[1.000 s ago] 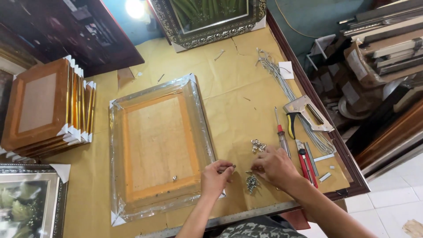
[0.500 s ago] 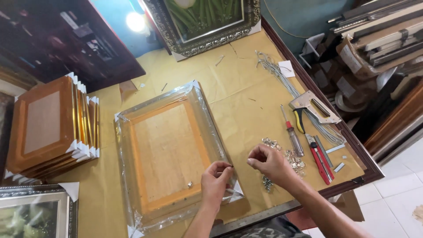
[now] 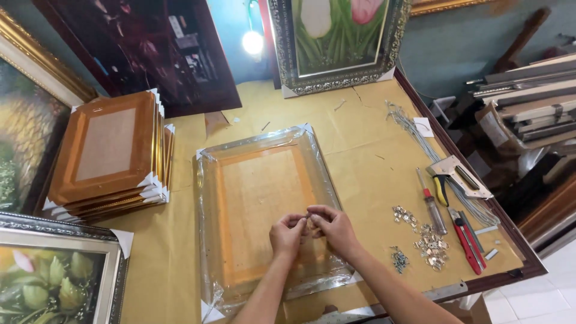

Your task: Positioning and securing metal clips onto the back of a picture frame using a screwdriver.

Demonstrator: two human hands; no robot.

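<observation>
Both hands pinch hardware above wrapped frame.

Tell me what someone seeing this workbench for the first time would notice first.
Most striking is the plastic-wrapped frame lying face down mid-table, with the left hand and right hand meeting over it, pinching something too small to identify. To the left stands a stack of gold-edged frames. To the right lie a pile of small metal hangers, a screwdriver and a staple gun.

Picture-framing workshop, stacked frames, staple gun, loose hangers, worktable
</observation>
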